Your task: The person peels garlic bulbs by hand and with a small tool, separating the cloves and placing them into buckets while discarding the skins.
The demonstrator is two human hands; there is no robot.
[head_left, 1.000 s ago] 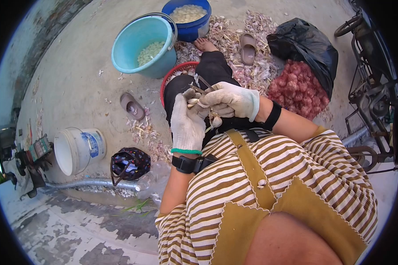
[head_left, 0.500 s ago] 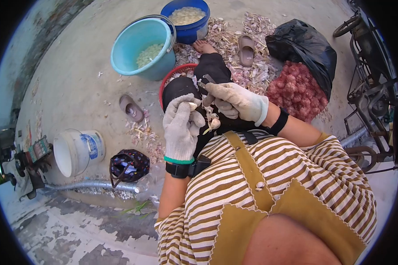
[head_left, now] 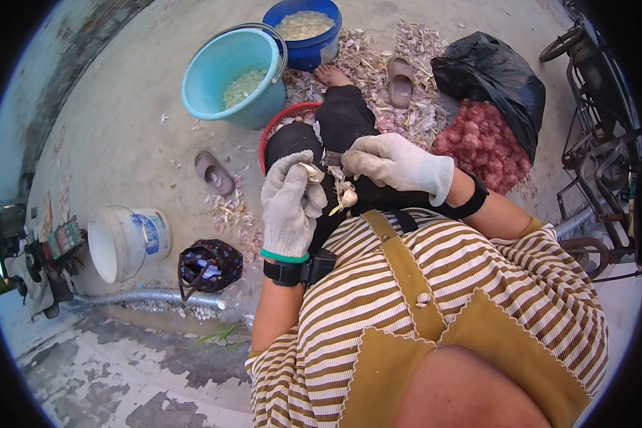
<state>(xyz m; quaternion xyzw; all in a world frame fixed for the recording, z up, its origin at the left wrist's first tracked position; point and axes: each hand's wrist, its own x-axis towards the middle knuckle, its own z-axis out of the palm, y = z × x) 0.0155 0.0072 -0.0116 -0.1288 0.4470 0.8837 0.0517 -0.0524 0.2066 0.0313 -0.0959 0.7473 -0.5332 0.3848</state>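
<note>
My left hand [head_left: 290, 196], in a whitish work glove, is closed on a pale garlic clove [head_left: 311, 172] pinched at its fingertips. Opposite it, my right hand [head_left: 392, 165], also gloved, grips a small knife [head_left: 332, 158] whose short, dark blade points toward the clove. Fingers hide most of the knife's handle. Just below the blade, a partly broken garlic bulb [head_left: 347, 195] with loose papery skin rests over my dark trousers. Between my legs and the buckets stands a red basket [head_left: 269, 132] containing garlic skins, mostly covered by my knee.
A light blue bucket [head_left: 192, 89] and a dark blue bucket [head_left: 327, 55] hold peeled cloves. Right of them lie garlic skins [head_left: 414, 43], a slipper [head_left: 400, 82], a net sack of garlic [head_left: 481, 146] and a black plastic bag [head_left: 496, 85]. A white bucket [head_left: 139, 239] lies at left.
My right hand has turned and shifted slightly right, bringing the knife blade lower and more level, close to the clove. The left hand keeps its pinch on the clove.
</note>
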